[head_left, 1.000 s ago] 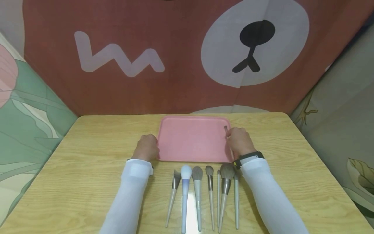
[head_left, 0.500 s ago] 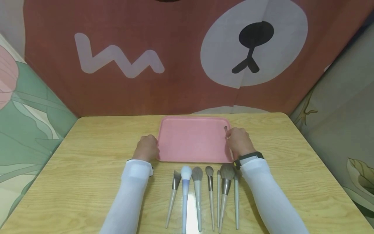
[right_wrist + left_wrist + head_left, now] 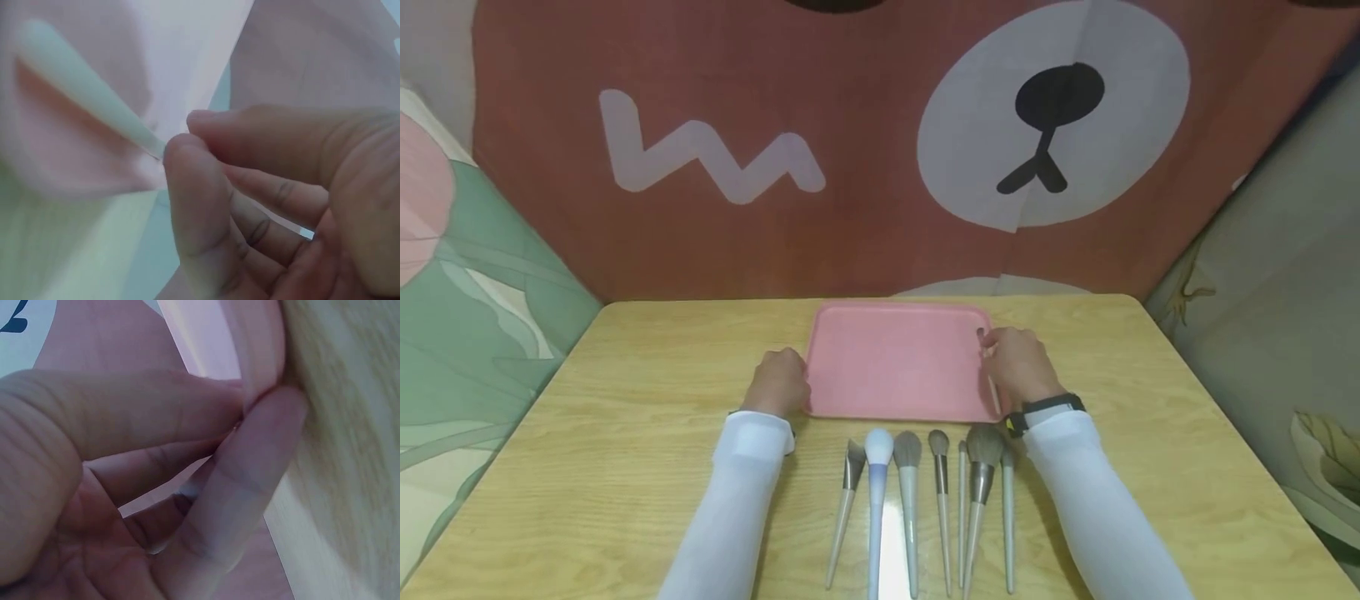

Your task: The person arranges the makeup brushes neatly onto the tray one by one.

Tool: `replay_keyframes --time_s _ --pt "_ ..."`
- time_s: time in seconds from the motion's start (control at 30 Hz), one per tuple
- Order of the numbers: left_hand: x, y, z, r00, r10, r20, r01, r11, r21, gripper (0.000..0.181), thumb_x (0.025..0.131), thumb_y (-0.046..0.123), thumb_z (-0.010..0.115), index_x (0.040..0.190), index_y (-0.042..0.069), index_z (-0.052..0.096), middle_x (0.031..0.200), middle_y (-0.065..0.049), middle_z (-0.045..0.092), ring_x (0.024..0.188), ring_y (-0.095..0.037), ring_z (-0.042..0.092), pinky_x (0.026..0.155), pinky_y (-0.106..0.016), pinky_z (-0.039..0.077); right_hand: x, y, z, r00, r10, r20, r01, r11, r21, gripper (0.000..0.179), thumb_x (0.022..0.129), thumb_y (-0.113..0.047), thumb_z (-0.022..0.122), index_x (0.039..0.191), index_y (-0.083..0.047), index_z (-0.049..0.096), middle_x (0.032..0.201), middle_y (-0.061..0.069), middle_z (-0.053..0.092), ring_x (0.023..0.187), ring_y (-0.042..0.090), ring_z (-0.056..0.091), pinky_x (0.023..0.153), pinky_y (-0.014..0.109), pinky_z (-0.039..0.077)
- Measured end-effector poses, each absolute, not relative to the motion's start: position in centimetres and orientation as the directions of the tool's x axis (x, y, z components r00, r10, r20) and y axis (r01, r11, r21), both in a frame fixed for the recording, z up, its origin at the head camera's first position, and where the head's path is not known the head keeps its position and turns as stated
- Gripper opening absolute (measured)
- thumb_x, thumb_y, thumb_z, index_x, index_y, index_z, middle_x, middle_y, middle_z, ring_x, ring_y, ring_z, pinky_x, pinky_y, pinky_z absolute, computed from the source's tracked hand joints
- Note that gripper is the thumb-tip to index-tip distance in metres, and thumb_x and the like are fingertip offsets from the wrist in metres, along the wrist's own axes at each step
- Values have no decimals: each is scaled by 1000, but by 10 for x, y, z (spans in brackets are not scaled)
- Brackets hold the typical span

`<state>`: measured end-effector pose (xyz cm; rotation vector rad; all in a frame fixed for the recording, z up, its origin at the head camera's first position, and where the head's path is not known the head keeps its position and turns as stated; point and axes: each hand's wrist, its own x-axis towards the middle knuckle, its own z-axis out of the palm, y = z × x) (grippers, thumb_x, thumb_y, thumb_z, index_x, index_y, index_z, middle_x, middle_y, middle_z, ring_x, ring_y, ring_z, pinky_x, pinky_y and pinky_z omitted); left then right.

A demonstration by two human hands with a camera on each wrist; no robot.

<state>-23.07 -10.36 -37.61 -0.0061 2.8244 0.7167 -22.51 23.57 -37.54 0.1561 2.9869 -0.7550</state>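
Observation:
A pink tray [image 3: 895, 358] lies at the far middle of the table. My left hand [image 3: 777, 382] is at its left side; in the left wrist view, thumb and index finger pinch the tray's rim [image 3: 259, 344]. At the opposite side, my right hand [image 3: 1018, 364] pinches a small makeup brush [image 3: 995, 396] along the tray's inner right edge. The right wrist view shows the brush's pale handle [image 3: 81, 81] over the tray corner, leading to thumb and index fingertips. My fingers hide the middle of this brush.
Several makeup brushes lie side by side in front of the tray, among them a white-headed one [image 3: 877, 492], a large grey one [image 3: 981, 475] and an angled one [image 3: 850, 483]. The wooden table [image 3: 625, 467] meets a brown printed cloth [image 3: 737, 250] at its back edge.
The head view has tipped slightly upward. My right hand has shifted very slightly, with more of the brush handle showing below it and less of its head above. My left hand stays at the rim.

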Motion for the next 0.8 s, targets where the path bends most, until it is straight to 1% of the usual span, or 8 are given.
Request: replay_keyframes --time_s 0.13,0.3,0.43,0.57,0.8 --pt "-230 -104 -376 -975 61 -212 -48 877 477 13 73 -5 79 78 2 69 86 -16 67 80 -30 61 72 -40 58 -219 238 -369 -998 49 -33 59 878 -475 37 99 -16 68 130 4 68 110 24 75 99 36 71 85 48 59" --pt "-229 -105 -376 -976 58 -210 -52 874 484 9 76 -7 75 77 1 70 85 -16 66 77 -29 61 69 -37 57 -209 238 -355 -1000 22 -15 26 880 -475 39 99 -20 69 132 0 69 113 24 75 98 35 71 77 42 58" --pt "-229 -104 -377 -976 58 -208 -50 877 477 8 78 -6 73 77 1 69 84 -15 67 75 -28 61 67 -37 57 -193 245 -344 -997 -15 73 -48 880 -473 38 97 -21 70 128 0 70 107 23 76 89 32 73 71 41 57" --pt "-229 -104 -378 -978 64 -196 -38 879 476 8 79 -6 72 77 1 68 84 -16 68 75 -28 62 69 -38 59 -174 253 -333 -987 -49 151 -114 879 -462 35 95 -20 72 123 2 72 97 20 78 79 27 73 70 42 57" --pt "-228 -106 -377 -981 61 -186 -36 879 476 7 79 -5 72 81 1 70 89 -19 68 78 -31 64 75 -44 61 -147 259 -319 -982 -103 158 -163 883 -441 33 94 -18 75 122 0 73 91 13 79 76 23 74 68 40 57"
